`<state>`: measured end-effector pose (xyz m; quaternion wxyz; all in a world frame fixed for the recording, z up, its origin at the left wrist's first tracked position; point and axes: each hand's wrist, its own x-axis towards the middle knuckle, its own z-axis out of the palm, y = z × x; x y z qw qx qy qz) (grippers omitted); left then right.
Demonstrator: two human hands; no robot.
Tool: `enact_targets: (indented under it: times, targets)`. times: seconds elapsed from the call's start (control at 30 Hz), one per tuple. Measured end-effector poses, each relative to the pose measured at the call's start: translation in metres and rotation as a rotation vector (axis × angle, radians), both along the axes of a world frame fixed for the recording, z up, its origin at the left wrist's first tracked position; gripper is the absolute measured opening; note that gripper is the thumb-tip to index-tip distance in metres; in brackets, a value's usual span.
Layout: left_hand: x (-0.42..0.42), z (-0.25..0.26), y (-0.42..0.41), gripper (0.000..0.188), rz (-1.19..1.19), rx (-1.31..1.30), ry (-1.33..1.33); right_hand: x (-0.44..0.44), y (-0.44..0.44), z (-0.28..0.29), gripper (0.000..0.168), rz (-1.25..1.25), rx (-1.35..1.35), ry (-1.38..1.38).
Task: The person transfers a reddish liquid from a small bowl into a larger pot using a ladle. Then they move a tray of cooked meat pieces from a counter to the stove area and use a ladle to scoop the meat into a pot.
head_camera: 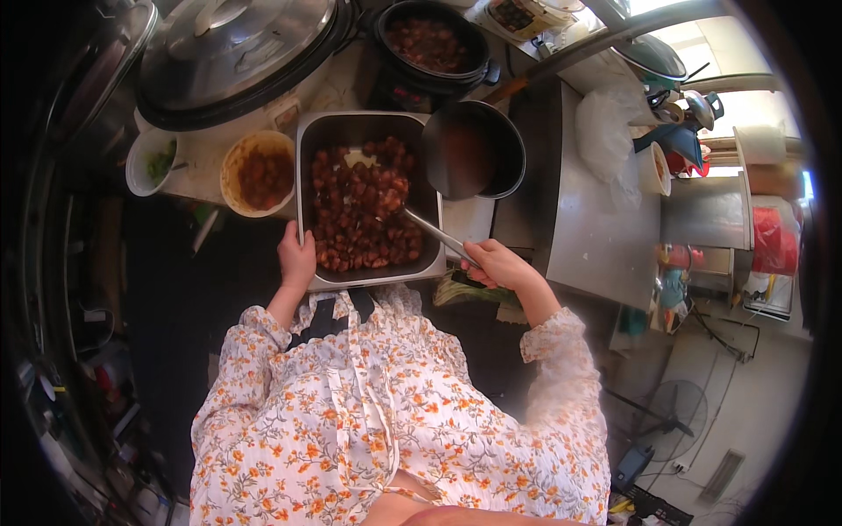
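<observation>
A deep rectangular steel pan (435, 260) holds dark reddish-brown chunks of food (368, 223), with a pale lump among them near the far side. My left hand (297, 258) grips the pan's left wall near the front corner, thumb at the rim. In my right hand (492, 263) is the metal handle of a serving spoon (437, 233), which slants down to the left; its bowl lies among the chunks, partly hidden. Just right of the steel pan is a round dark pot (520, 154) with brownish contents, blurred. A white tub of reddish-brown food (266, 176) stands to the left.
A large cooker with a steel lid (247, 46) stands at the back left, a black cooker with food (427, 39) at the back. A bowl of greens (152, 163) is far left. To the right are a steel counter (592, 230) and a plastic bag (608, 131).
</observation>
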<state>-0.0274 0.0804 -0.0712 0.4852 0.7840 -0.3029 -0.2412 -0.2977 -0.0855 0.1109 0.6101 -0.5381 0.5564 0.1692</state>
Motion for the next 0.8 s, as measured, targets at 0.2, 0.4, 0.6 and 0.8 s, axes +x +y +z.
enact_targets:
  times: [0.2, 0.4, 0.6, 0.8]
  targets:
    - [-0.003, 0.014, -0.001, 0.020, 0.001, -0.022, 0.072, 0.000, -0.025, 0.043, 0.038, -0.094, 0.146, -0.096]
    - [-0.003, 0.012, -0.001, 0.016, 0.009, -0.046, 0.029, 0.003, -0.084, 0.092, 0.036, -0.192, 0.199, -0.296]
    - [-0.002, 0.012, -0.001, 0.018, 0.020, -0.043, 0.026, 0.045, -0.144, 0.112, 0.034, -0.212, -0.093, -0.337]
    - [-0.003, 0.008, -0.002, 0.020, 0.009, -0.056, 0.009, 0.087, -0.189, 0.064, 0.039, 0.206, -1.014, 0.306]
